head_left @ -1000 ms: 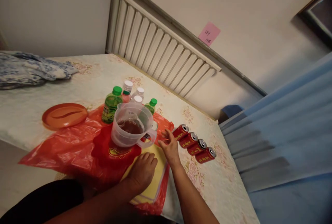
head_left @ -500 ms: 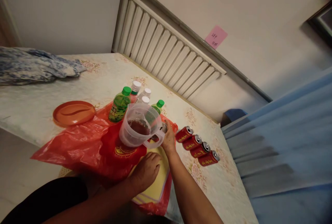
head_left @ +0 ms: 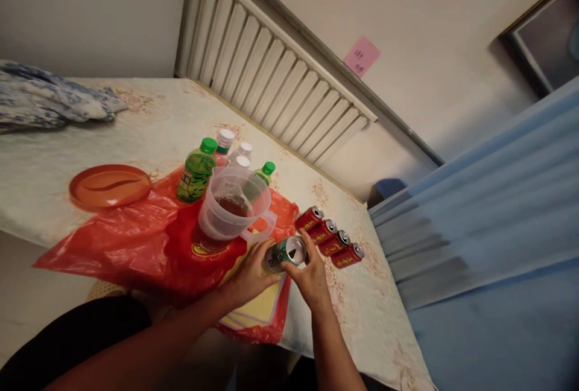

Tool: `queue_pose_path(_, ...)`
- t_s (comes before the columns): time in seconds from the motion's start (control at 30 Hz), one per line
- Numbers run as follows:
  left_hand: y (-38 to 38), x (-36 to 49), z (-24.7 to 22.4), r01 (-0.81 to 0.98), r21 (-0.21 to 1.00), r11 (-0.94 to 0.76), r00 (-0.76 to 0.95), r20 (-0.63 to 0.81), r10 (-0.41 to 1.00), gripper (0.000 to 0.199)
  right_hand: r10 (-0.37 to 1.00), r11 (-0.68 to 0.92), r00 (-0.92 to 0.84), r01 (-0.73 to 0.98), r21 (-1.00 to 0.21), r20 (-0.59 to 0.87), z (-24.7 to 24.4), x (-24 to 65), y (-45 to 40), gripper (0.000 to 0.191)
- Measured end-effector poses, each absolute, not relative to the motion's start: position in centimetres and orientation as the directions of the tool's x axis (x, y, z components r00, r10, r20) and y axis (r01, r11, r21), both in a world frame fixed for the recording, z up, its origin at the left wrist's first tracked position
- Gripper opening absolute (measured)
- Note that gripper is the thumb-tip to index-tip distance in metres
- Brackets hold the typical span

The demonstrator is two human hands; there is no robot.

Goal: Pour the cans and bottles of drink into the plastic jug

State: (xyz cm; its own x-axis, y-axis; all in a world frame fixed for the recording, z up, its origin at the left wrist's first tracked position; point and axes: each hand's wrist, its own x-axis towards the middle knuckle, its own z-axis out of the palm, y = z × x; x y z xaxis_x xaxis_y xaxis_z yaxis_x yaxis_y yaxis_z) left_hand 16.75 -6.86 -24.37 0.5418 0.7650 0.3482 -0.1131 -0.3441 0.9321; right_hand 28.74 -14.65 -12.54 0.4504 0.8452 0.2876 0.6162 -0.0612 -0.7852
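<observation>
Both hands have moved since half a second ago: at that time the right hand (head_left: 313,279) was reaching behind the jug handle and the left hand (head_left: 249,275) lay on the yellow cloth (head_left: 259,311), but now they meet at a green-silver can (head_left: 277,256). This can is in front of the jug handle, above the yellow cloth, rather close to the near edge of the desk (head_left: 371,330). Left fingers and thumb are closed around the can's body; right thumb and fingers are clamped near its upper rim. On its silver top one dark mark is visible, but I cannot tell if it is an opening.

Just beside the can, toward the left, stands the translucent jug (head_left: 211,213), with dark liquid (head_left: 231,205) inside. Behind the jug, toward the far edge of the desk, are a bottle with green cap (head_left: 198,172), three white-capped bottles (head_left: 224,139) and a smaller green-capped bottle (head_left: 267,171). Four red cans (head_left: 322,233) stand in a row to the right of the hands, between them and the right edge. A red plastic bag (head_left: 122,240) spreads along the near edge, and an orange lid-like disc (head_left: 111,186) lies by its left part. Further left, a blue-white patterned cloth (head_left: 58,98) lies on the desk.
</observation>
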Motion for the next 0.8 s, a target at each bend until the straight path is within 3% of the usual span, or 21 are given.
queue_pose_path(0.27, -6.2, 15.7, -23.2, -0.186, 0.890, -0.416, 0.608, 0.437, 0.663, 0.062, 0.903, -0.047, 0.369, 0.598, -0.800, 0.222, -12.0, 27.5, -15.9, 0.084)
queue_pose_path(0.43, -6.0, 15.5, -22.9, -0.228, 0.865, -0.446, 0.594, 0.487, 0.640, 0.068, 0.925, -0.031, 0.315, 0.616, -0.788, 0.210, -12.0, 26.9, -15.9, 0.086)
queue_pose_path(0.8, -6.1, 15.0, -22.0, -0.161, 0.870, -0.466, 0.581, 0.465, 0.668, 0.059, 0.929, -0.029, 0.317, 0.573, -0.819, 0.189, -13.0, 27.2, -16.5, 0.083)
